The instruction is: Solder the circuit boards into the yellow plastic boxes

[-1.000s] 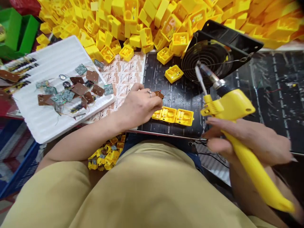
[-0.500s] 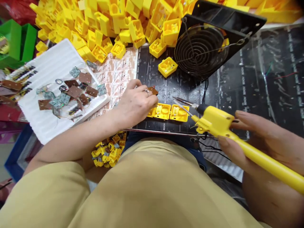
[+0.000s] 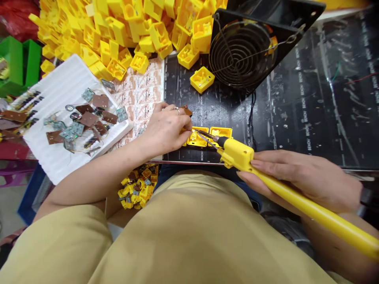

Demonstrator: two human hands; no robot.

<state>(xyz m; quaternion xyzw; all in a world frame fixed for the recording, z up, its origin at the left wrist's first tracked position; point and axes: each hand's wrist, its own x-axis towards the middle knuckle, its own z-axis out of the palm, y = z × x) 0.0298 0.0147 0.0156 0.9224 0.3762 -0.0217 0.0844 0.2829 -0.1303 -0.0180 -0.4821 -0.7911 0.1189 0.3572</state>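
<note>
My right hand (image 3: 308, 177) is closed around a yellow soldering iron (image 3: 238, 153) with a feeder tube beside its metal tip. The tip points left, over one of the small yellow plastic cases (image 3: 197, 138) in a row at the bench's front edge. Another yellow case (image 3: 226, 132) stands at the row's right end, partly behind the iron. My left hand (image 3: 168, 128), with a ring on one finger, has its fingers closed at the row's left end. A brown circuit board (image 3: 186, 110) sticks out beyond those fingers, and its lower part is hidden.
Behind stands a black fan (image 3: 237, 59) with a wire guard. A big heap of yellow cases (image 3: 118, 31) fills the back left. On the left, a white foam tray (image 3: 44, 157) bears brown and grey boards with wires. A box of yellow parts (image 3: 139, 189) sits below the bench edge.
My right hand has moved left with the soldering iron, bringing its tip from right of the row to over a case near my left hand. My left hand stays at the row.
</note>
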